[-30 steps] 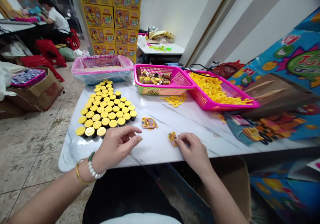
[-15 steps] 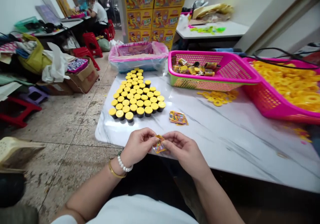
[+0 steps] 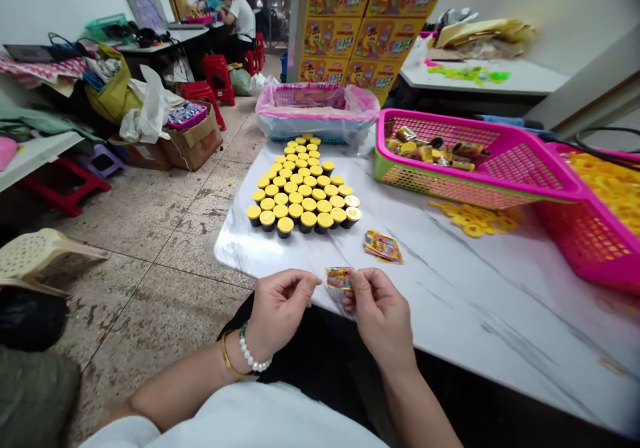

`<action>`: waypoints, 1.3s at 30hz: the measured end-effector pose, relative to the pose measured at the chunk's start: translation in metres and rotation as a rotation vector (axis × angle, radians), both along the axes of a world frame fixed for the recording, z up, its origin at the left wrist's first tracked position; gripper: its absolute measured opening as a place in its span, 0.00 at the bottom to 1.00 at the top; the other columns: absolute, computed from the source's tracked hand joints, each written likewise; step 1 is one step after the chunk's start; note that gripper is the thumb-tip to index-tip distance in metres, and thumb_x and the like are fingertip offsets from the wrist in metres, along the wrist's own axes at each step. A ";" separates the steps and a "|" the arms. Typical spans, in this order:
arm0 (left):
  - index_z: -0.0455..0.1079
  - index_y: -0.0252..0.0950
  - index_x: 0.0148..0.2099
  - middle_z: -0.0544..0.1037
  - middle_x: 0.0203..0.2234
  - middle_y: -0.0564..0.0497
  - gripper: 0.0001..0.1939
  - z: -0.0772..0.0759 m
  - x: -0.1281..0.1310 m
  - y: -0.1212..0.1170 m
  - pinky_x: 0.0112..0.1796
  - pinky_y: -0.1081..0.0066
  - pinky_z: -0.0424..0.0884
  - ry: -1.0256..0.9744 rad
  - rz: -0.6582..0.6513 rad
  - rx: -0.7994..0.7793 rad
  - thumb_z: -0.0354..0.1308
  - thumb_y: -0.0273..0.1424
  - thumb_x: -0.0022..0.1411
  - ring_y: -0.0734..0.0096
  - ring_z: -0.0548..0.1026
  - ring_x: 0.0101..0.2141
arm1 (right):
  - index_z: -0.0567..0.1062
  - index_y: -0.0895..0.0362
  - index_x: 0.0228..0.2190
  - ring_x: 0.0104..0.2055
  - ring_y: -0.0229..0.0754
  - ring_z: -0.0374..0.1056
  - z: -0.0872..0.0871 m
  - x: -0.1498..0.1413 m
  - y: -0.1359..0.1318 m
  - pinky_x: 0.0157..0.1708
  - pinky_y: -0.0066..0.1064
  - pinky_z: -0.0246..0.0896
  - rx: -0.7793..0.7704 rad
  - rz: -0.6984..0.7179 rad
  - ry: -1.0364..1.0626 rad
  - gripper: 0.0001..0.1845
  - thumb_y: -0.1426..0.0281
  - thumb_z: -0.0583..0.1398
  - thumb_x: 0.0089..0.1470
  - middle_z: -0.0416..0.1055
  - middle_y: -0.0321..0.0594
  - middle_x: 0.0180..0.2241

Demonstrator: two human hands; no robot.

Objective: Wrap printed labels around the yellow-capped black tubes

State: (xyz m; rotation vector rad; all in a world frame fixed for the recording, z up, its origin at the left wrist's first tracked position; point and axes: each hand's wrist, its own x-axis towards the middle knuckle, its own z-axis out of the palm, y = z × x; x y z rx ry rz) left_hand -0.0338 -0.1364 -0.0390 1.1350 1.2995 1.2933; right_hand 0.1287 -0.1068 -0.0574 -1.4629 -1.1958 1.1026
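Observation:
My right hand pinches a small printed plastic label, orange and glossy, between thumb and fingers above the table's front edge. My left hand is closed just left of the label and apart from it, thumb and fingertip pressed together; whatever they may hold is too small to make out. A bead bracelet and a gold bangle circle that wrist. Beyond the right hand lies a loose pile of similar labels. Several black tubs with yellow lids stand upright in a tight group on the marble-patterned table.
A pink and green basket holds label-wrapped tubs, with yellow plastic rings in front. Another pink basket at right is full of yellow rings. A bag-lined basket stands behind the tubs. Further back are stacked cartons and a seated person.
My hands have parted: the left has let go of the label, which now stays in the right hand alone. The camera view has turned left, shifting everything rightward.

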 end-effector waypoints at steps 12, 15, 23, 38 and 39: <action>0.80 0.30 0.39 0.72 0.22 0.52 0.14 -0.007 0.007 0.007 0.19 0.77 0.57 -0.065 0.048 -0.025 0.62 0.38 0.63 0.82 0.62 0.17 | 0.69 0.55 0.26 0.21 0.35 0.65 0.000 0.000 -0.005 0.22 0.24 0.62 0.099 0.015 -0.080 0.26 0.46 0.60 0.58 0.68 0.32 0.18; 0.81 0.31 0.40 0.72 0.25 0.51 0.15 -0.007 0.007 0.007 0.19 0.77 0.57 -0.014 0.038 0.014 0.61 0.38 0.64 0.82 0.63 0.18 | 0.69 0.55 0.27 0.21 0.35 0.65 -0.001 -0.001 -0.005 0.22 0.25 0.62 0.117 0.034 -0.083 0.24 0.48 0.60 0.59 0.67 0.32 0.18; 0.76 0.31 0.37 0.63 0.14 0.59 0.16 -0.011 0.004 0.012 0.16 0.77 0.51 -0.187 0.001 -0.170 0.64 0.42 0.60 0.82 0.57 0.14 | 0.71 0.55 0.29 0.22 0.36 0.67 -0.006 0.000 -0.009 0.23 0.26 0.64 0.170 0.051 -0.086 0.20 0.52 0.61 0.60 0.71 0.34 0.23; 0.82 0.31 0.35 0.73 0.25 0.50 0.10 -0.012 0.009 0.005 0.25 0.76 0.64 -0.133 0.027 -0.042 0.66 0.35 0.58 0.78 0.68 0.24 | 0.71 0.55 0.31 0.23 0.37 0.68 -0.012 0.000 -0.011 0.24 0.27 0.65 0.240 0.076 -0.170 0.14 0.57 0.61 0.62 0.71 0.33 0.23; 0.82 0.31 0.34 0.73 0.25 0.50 0.09 -0.012 0.010 0.005 0.26 0.75 0.65 -0.140 0.032 -0.042 0.68 0.34 0.56 0.77 0.69 0.25 | 0.72 0.54 0.31 0.24 0.38 0.68 -0.013 0.000 -0.011 0.25 0.28 0.65 0.259 0.100 -0.206 0.13 0.58 0.60 0.62 0.72 0.34 0.25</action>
